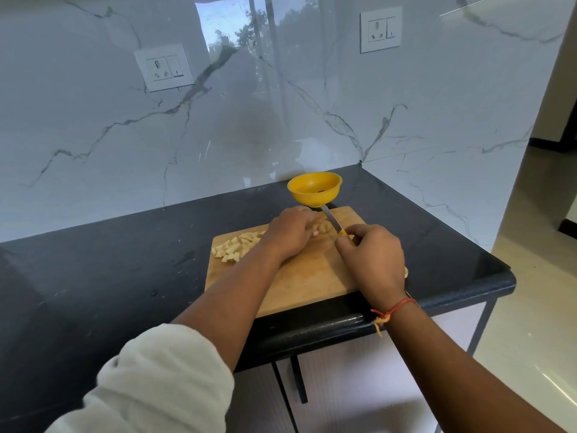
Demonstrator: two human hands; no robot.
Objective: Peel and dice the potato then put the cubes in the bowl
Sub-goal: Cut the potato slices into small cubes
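Now the remaining potato piece (324,227) lies near the far edge of the cutting board (312,276), held under the curled fingers of the left hand (288,235). Directly to its right the knife blade (331,220) runs lengthwise toward the bowl (314,188), and the right hand (371,259) grips its handle.

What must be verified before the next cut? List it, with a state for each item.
1. Grip: right hand grips the knife by its handle: ok.
2. Hold: left hand holds the potato piece on the cutting board: ok.
3. Blade apart from the holding fingers: cannot tell.
4. Cut cubes piled away from the blade: ok.
5. yellow bowl close behind the board: ok.
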